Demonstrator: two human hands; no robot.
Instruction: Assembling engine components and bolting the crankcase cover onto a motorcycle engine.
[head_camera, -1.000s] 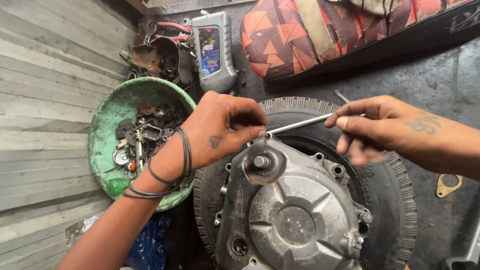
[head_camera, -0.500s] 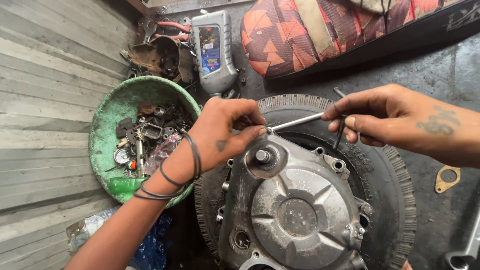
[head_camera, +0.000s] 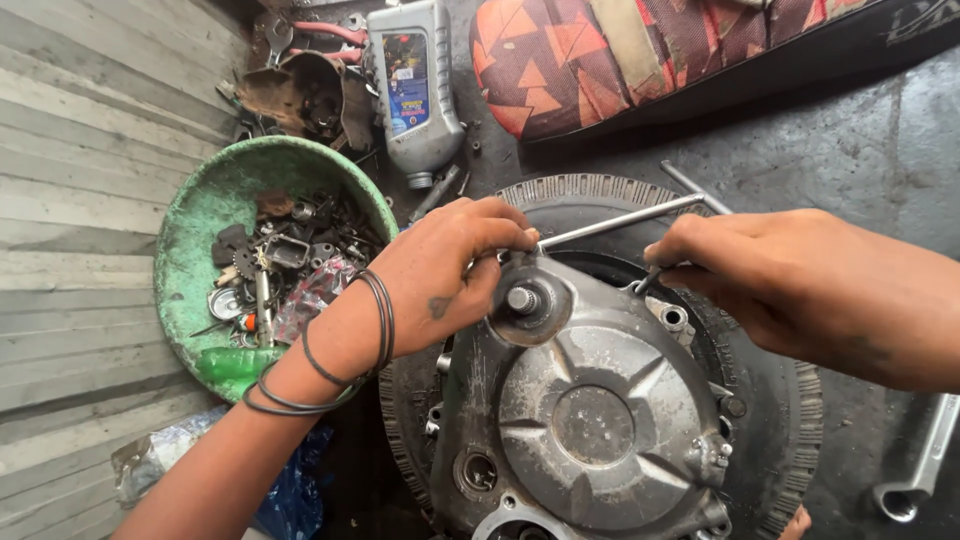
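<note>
While the grey cast-metal engine cover (head_camera: 590, 400) lies on a black tyre (head_camera: 790, 420), left hand (head_camera: 440, 275) pinches 1 end of a thin steel T-handle rod (head_camera: 610, 222) at the cover's far edge; right hand (head_camera: 770, 275) grips its crossbar. Green bowl of small parts (head_camera: 190, 250) left.

Tip of metal rod (head_camera: 615, 222) buried under left hand (head_camera: 450, 270); contact with engine cover (head_camera: 590, 400) not visible. Near end of rod lost inside right hand (head_camera: 760, 265); grip on it unclear. Right forearm cut by right edge. Lower rim of engine cover and tyre (head_camera: 790, 400) cut by bottom edge. Wrench (head_camera: 925, 465) only partly in frame. Small parts in green bowl (head_camera: 190, 250) too jumbled to sort. Patterned seat (head_camera: 640, 50) cropped at top.
</note>
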